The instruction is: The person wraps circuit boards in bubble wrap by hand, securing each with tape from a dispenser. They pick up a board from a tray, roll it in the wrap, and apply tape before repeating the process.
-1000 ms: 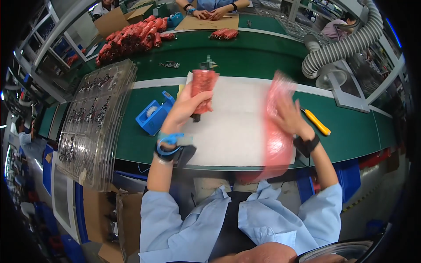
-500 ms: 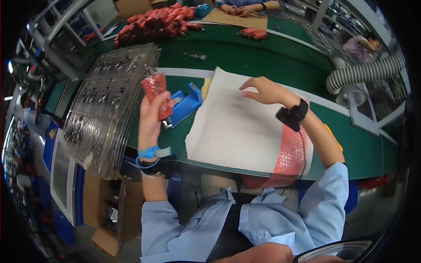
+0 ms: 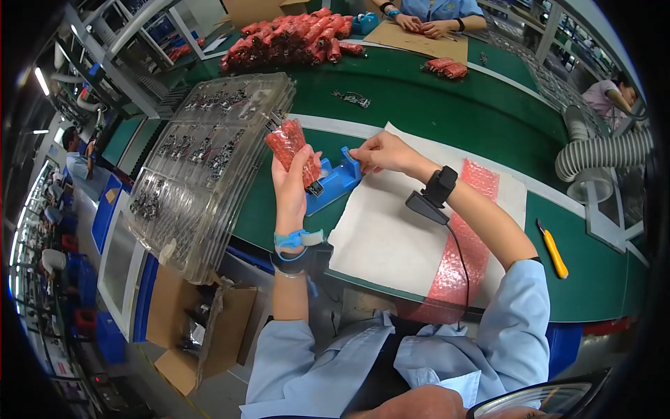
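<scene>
My left hand (image 3: 292,183) is closed around a bundle rolled in red bubble wrap (image 3: 285,143), with metal and dark parts sticking out at both ends. Just right of it, a blue tape dispenser (image 3: 333,187) stands on the green bench. At the dispenser's far end, the thumb and fingers of my right hand (image 3: 382,153) are pinched together. Whatever lies between those fingertips is too small to make out. Below my right forearm, a strip of red bubble wrap (image 3: 464,258) lies over a white sheet (image 3: 391,234) and hangs past the bench's front edge.
Stacked clear trays (image 3: 202,150) of small metal parts stand at left. A heap of red wrapped bundles (image 3: 286,38) lies at the back, near a co-worker's hands (image 3: 426,26). A yellow-handled cutter (image 3: 553,251) rests at right, below a grey duct hose (image 3: 607,157). An open carton (image 3: 230,314) stands lower left.
My right hand has come left and down from above the white sheet to the tape dispenser, its fingers closing to a pinch. The view has shifted, and the cutter now shows fully.
</scene>
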Demonstrator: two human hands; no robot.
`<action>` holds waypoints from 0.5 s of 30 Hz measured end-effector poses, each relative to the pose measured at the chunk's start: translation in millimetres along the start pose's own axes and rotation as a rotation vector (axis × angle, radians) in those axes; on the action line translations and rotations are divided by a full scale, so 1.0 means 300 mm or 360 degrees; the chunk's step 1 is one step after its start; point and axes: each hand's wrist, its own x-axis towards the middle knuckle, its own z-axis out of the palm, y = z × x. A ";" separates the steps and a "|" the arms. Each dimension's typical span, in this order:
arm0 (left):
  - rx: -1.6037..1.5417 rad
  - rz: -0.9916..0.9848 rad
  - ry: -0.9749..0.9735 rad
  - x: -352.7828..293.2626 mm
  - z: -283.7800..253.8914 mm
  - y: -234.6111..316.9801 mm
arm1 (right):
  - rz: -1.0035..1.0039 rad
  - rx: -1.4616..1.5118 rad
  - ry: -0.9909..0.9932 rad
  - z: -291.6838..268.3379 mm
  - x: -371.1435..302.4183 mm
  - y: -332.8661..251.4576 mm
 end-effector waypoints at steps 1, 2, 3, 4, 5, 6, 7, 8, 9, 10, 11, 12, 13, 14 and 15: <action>-0.0016 -0.0017 0.0017 0.003 0.006 0.000 | 0.0024 -0.0078 0.0028 -0.005 0.002 -0.007; -0.0021 -0.0015 0.0021 0.005 0.009 0.000 | 0.0025 -0.0085 0.0026 -0.009 0.004 -0.011; -0.0021 -0.0033 0.0012 0.005 0.012 0.000 | -0.0193 -0.0223 0.0117 -0.012 0.006 -0.014; -0.0022 -0.0051 0.0005 0.005 0.013 0.000 | -0.0413 -0.0361 0.0206 -0.013 0.006 -0.017; -0.0023 -0.0070 -0.0001 0.004 0.014 -0.001 | -0.0633 -0.0498 0.0293 -0.013 0.007 -0.020; -0.0025 -0.0067 0.0006 0.004 0.013 0.002 | -0.0636 -0.0502 0.0286 -0.008 0.002 -0.027; -0.0024 -0.0071 -0.0016 0.003 0.011 0.004 | -0.0759 -0.0664 0.0292 0.002 -0.011 -0.037; -0.0023 -0.0075 -0.0038 0.003 0.009 0.006 | -0.0883 -0.0824 0.0296 0.010 -0.021 -0.045; -0.0022 -0.0081 -0.0060 0.003 0.006 0.005 | -0.1006 -0.0984 0.0299 0.015 -0.023 -0.049; -0.0021 -0.0082 -0.0052 0.004 0.003 0.004 | -0.1007 -0.0983 0.0291 0.018 -0.015 -0.047; -0.0034 -0.0100 -0.0057 0.006 0.002 0.003 | -0.1006 -0.0996 0.0287 0.021 -0.008 -0.045; -0.0045 -0.0118 -0.0063 0.009 0.001 0.002 | -0.1005 -0.1009 0.0283 0.024 -0.001 -0.044; -0.0057 -0.0136 -0.0068 0.011 0.000 0.001 | -0.1004 -0.1021 0.0280 0.026 0.006 -0.043; -0.0054 -0.0137 -0.0063 0.012 0.000 0.000 | -0.1006 -0.1018 0.0274 0.025 0.011 -0.041; -0.0077 -0.0156 -0.0083 0.013 0.001 -0.001 | -0.1006 -0.1058 0.0265 0.021 0.015 -0.039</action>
